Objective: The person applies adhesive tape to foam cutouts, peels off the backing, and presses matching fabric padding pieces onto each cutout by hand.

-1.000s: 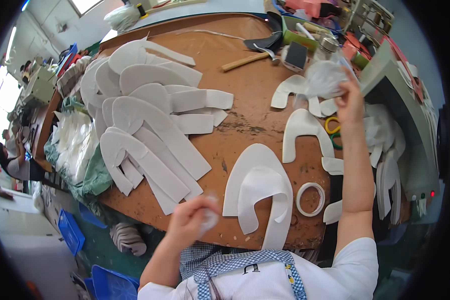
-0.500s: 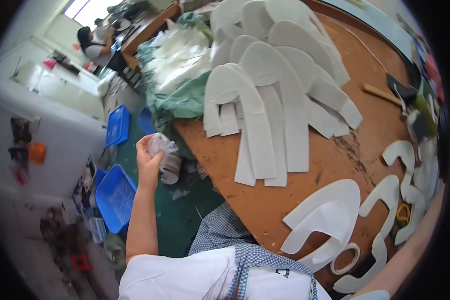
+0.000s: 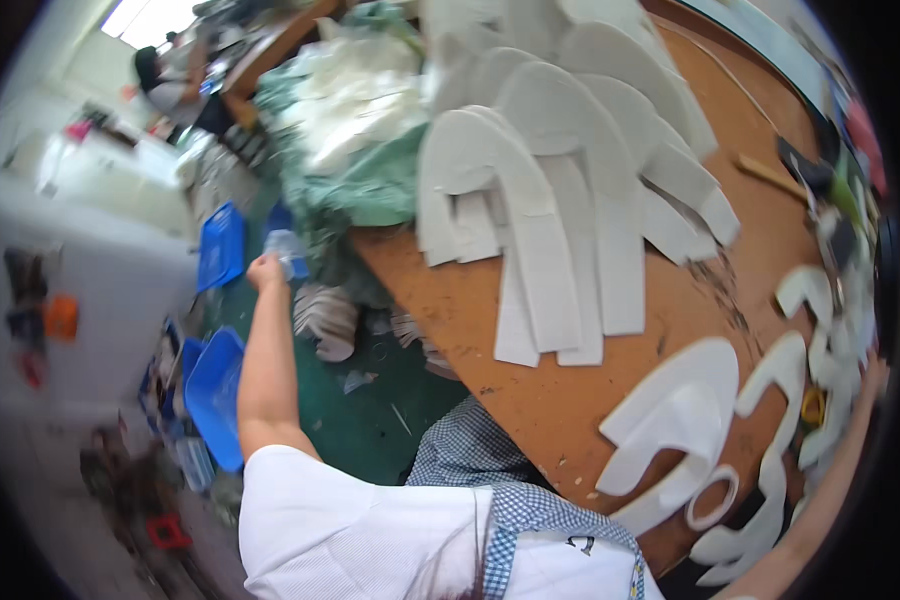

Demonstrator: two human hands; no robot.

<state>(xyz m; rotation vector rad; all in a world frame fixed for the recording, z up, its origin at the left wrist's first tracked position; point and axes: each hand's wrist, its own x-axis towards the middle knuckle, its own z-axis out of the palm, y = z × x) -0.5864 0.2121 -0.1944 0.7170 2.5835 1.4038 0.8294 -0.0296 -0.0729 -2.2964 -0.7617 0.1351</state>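
Observation:
My left hand [image 3: 265,270] is stretched out over the floor to the left of the table. Its fingers are closed on a crumpled piece of clear plastic film [image 3: 285,243]. At the far right rim of the view my right hand [image 3: 876,374] reaches along the table's edge, small and dark, so its fingers cannot be made out. Closest to it lie white curved foam strips [image 3: 803,290]. A white U-shaped foam piece [image 3: 698,375] and a white tape roll [image 3: 712,498] rest near my body. Overlapping U-shaped foam pieces [image 3: 560,110] are piled further back.
A green sack [image 3: 355,195] of white material stands at the table's left edge. Blue plastic bins [image 3: 215,400] and a bundle of pale pieces [image 3: 327,322] sit on the green floor. A wooden-handled tool [image 3: 770,174] lies on the brown table [image 3: 450,310]. Another person [image 3: 165,85] is far left.
My left hand has moved outward and away from me, up and left in the view, still with the plastic film. My right hand has come into view at the right rim.

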